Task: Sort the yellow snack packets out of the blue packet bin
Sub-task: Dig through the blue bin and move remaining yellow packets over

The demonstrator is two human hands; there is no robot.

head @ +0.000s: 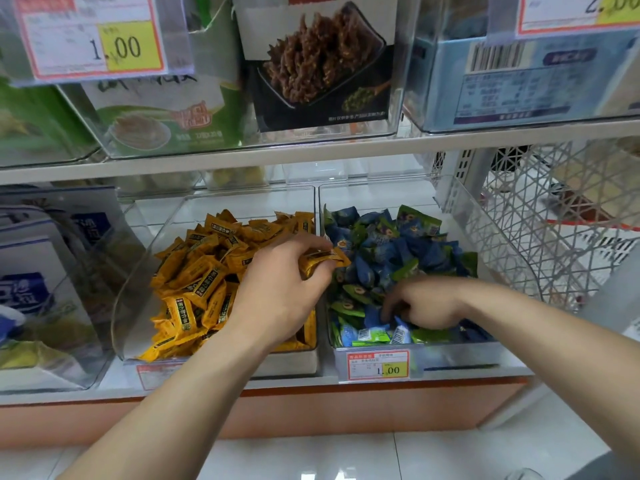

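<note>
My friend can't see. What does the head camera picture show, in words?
A person's left hand grips yellow snack packets above the divider between two clear shelf bins. The right hand digs among blue and green packets in the right bin; the left bin is heaped with yellow packets.

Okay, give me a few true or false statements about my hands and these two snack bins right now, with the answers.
1. The left hand holds yellow packets in its grip. True.
2. The right hand rests on the shelf edge, outside the bins. False: it is down among the blue and green packets in the right bin.
3. The left bin holds a heap of yellow snacks. True.
4. The price tag on the right bin's front reads 2.00. False: it reads 1.00.
</note>
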